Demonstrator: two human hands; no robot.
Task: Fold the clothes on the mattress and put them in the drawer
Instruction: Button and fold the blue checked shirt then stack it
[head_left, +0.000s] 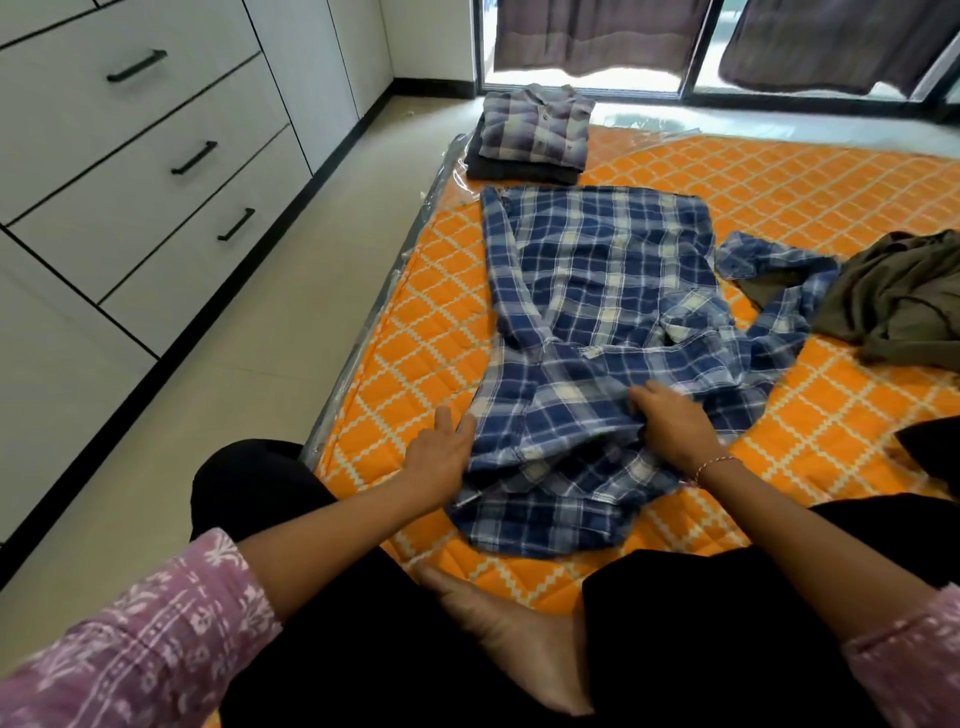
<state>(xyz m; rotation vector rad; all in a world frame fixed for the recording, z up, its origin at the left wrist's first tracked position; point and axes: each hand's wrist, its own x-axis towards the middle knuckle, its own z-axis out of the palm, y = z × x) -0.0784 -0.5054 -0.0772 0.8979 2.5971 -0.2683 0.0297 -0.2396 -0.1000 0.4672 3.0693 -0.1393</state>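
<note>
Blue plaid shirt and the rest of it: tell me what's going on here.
A person sits at the edge of the orange mattress, folding the blue plaid shirt spread out in front of them. The left hand lies flat at the shirt's left edge, fingers straight; the right hand presses on the fabric near the collar end. Two folded garments, a grey plaid shirt on top, are stacked at the far corner. An olive garment lies unfolded on the right. The drawers are shut.
</note>
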